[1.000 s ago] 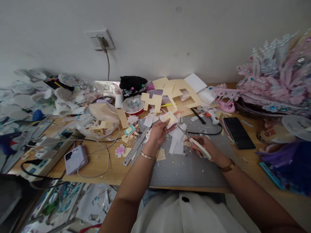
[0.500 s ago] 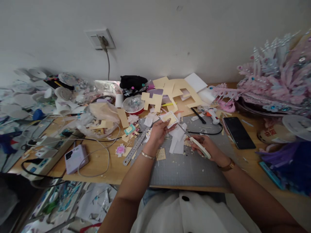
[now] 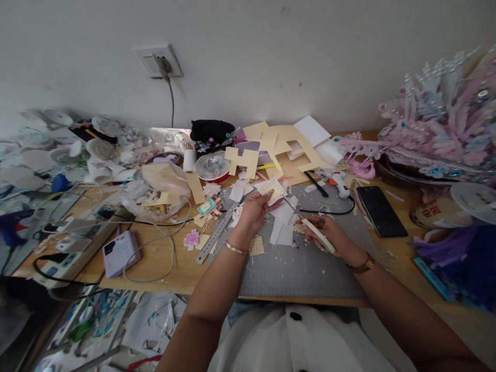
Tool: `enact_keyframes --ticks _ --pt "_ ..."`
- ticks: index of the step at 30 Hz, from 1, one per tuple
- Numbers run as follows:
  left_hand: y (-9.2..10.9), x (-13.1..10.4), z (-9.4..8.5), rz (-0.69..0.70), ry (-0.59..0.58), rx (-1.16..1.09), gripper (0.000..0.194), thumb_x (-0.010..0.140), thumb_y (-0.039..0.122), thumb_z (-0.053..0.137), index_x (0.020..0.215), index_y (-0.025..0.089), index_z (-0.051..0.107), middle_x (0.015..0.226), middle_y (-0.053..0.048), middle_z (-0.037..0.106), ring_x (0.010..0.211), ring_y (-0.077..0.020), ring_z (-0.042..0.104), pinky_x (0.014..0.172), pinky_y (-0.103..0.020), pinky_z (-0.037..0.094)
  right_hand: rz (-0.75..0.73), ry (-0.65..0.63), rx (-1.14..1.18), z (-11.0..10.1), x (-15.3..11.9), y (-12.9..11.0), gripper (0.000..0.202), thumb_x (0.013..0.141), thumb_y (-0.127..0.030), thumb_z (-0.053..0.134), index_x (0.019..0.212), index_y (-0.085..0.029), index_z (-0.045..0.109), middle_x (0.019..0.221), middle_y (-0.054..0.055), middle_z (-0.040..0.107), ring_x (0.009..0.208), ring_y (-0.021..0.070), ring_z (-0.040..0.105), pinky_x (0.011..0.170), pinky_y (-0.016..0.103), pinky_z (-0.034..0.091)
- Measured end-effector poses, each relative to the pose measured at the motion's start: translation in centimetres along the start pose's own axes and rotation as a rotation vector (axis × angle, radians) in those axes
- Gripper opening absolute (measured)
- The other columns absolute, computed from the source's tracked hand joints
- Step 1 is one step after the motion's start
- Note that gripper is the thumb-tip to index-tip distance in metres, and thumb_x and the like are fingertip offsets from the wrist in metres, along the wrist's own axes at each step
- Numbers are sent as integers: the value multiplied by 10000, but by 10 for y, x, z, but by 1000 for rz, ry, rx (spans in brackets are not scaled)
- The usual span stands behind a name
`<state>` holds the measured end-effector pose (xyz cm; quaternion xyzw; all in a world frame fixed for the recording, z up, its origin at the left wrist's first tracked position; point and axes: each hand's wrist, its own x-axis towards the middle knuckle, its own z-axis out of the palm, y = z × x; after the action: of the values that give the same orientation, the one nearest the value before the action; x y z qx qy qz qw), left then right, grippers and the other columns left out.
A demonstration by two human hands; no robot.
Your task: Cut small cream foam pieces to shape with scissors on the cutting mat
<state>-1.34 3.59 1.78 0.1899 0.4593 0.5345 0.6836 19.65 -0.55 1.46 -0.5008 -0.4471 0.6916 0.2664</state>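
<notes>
Pinched in my left hand (image 3: 254, 211) is a small white card with a pale yellow patterned face (image 3: 272, 191). My right hand (image 3: 323, 235) is closed round the cream handles of a pair of scissors (image 3: 318, 233), whose blades point up and left to the card's right edge. Below the hands, white paper pieces (image 3: 283, 223) and small scraps lie on a grey cutting mat (image 3: 287, 274). A yellow patterned square (image 3: 256, 246) rests beside my left wrist, and a metal ruler (image 3: 217, 232) lies to its left.
Cream card offcuts (image 3: 284, 147) pile up at the back near a glue gun (image 3: 340, 185). At right are a phone (image 3: 382, 212) and a pink decorated headpiece (image 3: 434, 129). A power strip (image 3: 73, 248), a lilac device (image 3: 121, 253) and loose cables spread over the left side.
Both hands, the card and the scissors stay almost where they were. The view has shifted very slightly.
</notes>
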Motion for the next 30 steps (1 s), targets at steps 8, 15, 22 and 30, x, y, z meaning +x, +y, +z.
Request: enact_keyframes --ticks 8,15,22,30 --pt "0 -2 1 5 -3 11 107 837 109 617 888 105 711 851 -87 758 728 -158 721 879 -393 595 11 -6 5 0 -2 -2 444 575 -458 784 903 -172 698 514 -49 572 325 58 386 305 189 255" --pt "-1 0 -1 2 3 1 88 783 132 702 867 107 708 858 -91 754 775 -181 730 903 -416 586 15 -3 2 -2 0 2 418 580 -451 796 878 -172 704 517 -45 575 326 55 393 310 183 264" --pt "0 1 -1 27 10 -8 58 813 115 654 839 105 705 841 -71 752 707 -146 714 882 -391 598 27 -10 -13 -3 1 0 490 548 -460 808 909 -149 695 530 -30 601 319 56 392 308 185 278" --pt "0 1 -2 36 6 -20 85 830 101 631 864 91 708 849 -80 751 707 -152 718 888 -403 596 -13 8 -25 -2 1 1 508 562 -492 803 905 -135 686 527 -31 596 312 51 393 305 180 284"
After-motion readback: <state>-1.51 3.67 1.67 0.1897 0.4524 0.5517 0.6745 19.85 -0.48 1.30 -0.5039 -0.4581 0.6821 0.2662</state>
